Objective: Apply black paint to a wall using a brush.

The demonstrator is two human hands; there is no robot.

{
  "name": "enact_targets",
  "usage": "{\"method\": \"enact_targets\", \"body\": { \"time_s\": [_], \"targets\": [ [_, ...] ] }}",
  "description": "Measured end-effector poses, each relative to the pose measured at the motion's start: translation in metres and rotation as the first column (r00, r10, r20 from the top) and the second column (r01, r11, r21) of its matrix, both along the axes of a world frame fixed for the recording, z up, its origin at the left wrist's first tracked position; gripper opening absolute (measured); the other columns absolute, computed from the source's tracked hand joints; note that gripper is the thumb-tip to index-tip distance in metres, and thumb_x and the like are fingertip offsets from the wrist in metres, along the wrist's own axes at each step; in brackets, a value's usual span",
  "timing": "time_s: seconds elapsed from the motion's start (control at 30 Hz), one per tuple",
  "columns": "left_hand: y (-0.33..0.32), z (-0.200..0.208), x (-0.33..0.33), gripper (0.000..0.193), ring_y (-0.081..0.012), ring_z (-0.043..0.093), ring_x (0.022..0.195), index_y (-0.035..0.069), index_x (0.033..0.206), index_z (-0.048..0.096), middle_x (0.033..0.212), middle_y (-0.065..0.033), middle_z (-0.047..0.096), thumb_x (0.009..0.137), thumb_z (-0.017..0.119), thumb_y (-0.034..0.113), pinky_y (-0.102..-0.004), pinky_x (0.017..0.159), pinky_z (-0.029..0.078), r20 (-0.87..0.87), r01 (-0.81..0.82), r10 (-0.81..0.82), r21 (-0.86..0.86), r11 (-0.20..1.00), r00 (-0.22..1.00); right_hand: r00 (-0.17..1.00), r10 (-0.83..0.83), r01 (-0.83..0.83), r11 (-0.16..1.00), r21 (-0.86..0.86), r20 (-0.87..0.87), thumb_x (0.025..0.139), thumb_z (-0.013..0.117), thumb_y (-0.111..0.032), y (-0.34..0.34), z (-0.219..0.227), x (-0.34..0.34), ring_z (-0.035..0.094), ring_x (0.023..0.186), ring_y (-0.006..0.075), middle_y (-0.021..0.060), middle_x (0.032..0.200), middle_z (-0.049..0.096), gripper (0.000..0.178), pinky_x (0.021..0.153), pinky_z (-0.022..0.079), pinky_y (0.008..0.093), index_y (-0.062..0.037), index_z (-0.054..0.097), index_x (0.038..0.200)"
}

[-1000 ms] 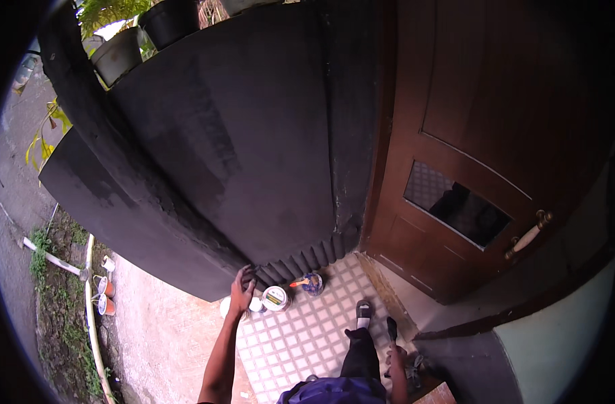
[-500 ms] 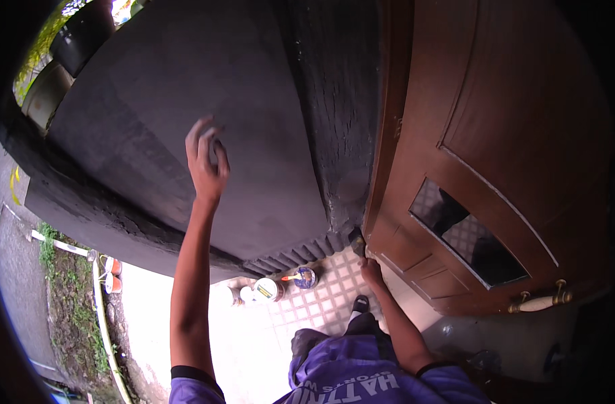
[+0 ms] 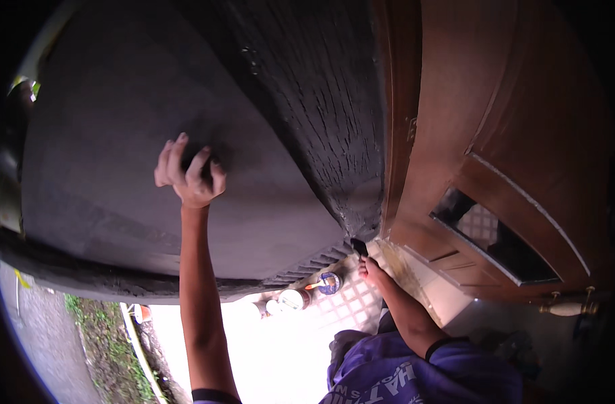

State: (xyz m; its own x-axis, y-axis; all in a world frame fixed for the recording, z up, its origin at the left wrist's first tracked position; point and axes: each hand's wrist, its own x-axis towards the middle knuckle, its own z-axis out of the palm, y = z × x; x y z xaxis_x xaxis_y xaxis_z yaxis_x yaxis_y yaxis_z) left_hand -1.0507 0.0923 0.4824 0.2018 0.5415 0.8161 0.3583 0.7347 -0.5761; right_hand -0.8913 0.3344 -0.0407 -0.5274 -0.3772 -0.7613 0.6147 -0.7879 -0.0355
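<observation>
My left hand [image 3: 190, 172] is raised before the dark grey wall panel [image 3: 119, 135], its fingers bent and spread apart. Nothing shows in it; whether the fingertips touch the panel I cannot tell. Lower down on the right, my right hand [image 3: 370, 268] is closed round a short dark flat-headed tool [image 3: 359, 247]. The tool's head is at the bottom of the rough, wood-grained dark strip [image 3: 307, 87], beside the brown door frame [image 3: 403, 101]. Its exact kind is too small and dark to make out.
A brown door [image 3: 476, 135] with a glass pane and a pale handle [image 3: 566, 308] stands on the right. On the tiled floor [image 3: 348, 306] are a white bucket [image 3: 294, 299] and a blue round container [image 3: 330, 283] with an orange-handled brush [image 3: 316, 285] across it. Grass [image 3: 109, 343] lies outside at left.
The view has shifted, bringing the grained strip closer. My left hand has turned, its fingers spread wider. My right hand still grips the tool low by the door frame.
</observation>
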Motion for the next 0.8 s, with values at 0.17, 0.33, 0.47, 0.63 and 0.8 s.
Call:
{"method": "enact_targets", "body": {
  "time_s": [0.17,0.33,0.47,0.63,0.8],
  "targets": [
    [0.010,0.002,-0.006,0.020,-0.0285,0.041,0.111,0.016,0.095,0.056,0.118,-0.0100,0.052,0.079,0.050,0.028,-0.0346,0.093,0.030,0.037,-0.044,0.043,0.012,0.999,0.998,0.993,-0.042,0.047,0.998,-0.042,0.112,0.096,0.044,-0.032,-0.020,-0.013,-0.078,0.024,0.039,0.0036,-0.0083,0.053,0.033,0.026,0.035,0.015,0.0194,-0.0140,0.044,0.076],
    [0.004,-0.003,-0.015,0.020,-0.0265,0.041,0.112,0.017,0.093,0.056,0.118,-0.0082,0.053,0.079,0.051,0.032,-0.0336,0.094,0.029,0.039,-0.075,0.073,0.056,0.996,0.997,0.982,-0.188,0.190,0.980,-0.062,0.024,0.095,0.048,-0.032,-0.041,0.035,-0.125,0.021,0.037,0.0049,-0.0071,0.052,0.031,0.029,0.034,0.015,0.0205,-0.0135,0.044,0.073],
    [0.004,-0.002,-0.012,0.020,-0.0246,0.042,0.113,0.020,0.090,0.056,0.118,-0.0064,0.054,0.079,0.051,0.036,-0.0321,0.094,0.026,0.074,-0.121,0.119,0.018,0.993,0.990,0.992,0.035,-0.013,0.983,0.181,-0.118,0.093,0.050,-0.037,-0.032,0.067,-0.091,0.020,0.035,0.0040,-0.0081,0.051,0.030,0.031,0.033,0.014,0.0207,-0.0140,0.046,0.072],
    [0.019,0.001,-0.015,0.021,-0.0245,0.043,0.112,0.020,0.089,0.057,0.116,-0.0052,0.055,0.079,0.051,0.038,-0.0322,0.094,0.026,0.060,-0.112,0.111,0.019,0.994,0.992,0.987,0.025,-0.053,0.983,0.175,0.160,0.094,0.048,-0.036,-0.026,-0.010,-0.110,0.023,0.033,0.0050,-0.0062,0.051,0.035,0.031,0.032,0.015,0.0220,-0.0146,0.045,0.071],
    [0.008,-0.002,-0.009,0.028,-0.0280,0.039,0.116,0.016,0.091,0.054,0.117,-0.0102,0.051,0.076,0.056,0.039,-0.0365,0.096,0.029,0.103,-0.196,0.201,-0.062,0.979,0.974,0.997,0.010,-0.029,0.967,0.253,0.075,0.093,0.050,-0.033,-0.028,-0.040,-0.139,0.025,0.035,0.0050,-0.0070,0.052,0.037,0.028,0.033,0.015,0.0221,-0.0163,0.045,0.071]
  ]
}}
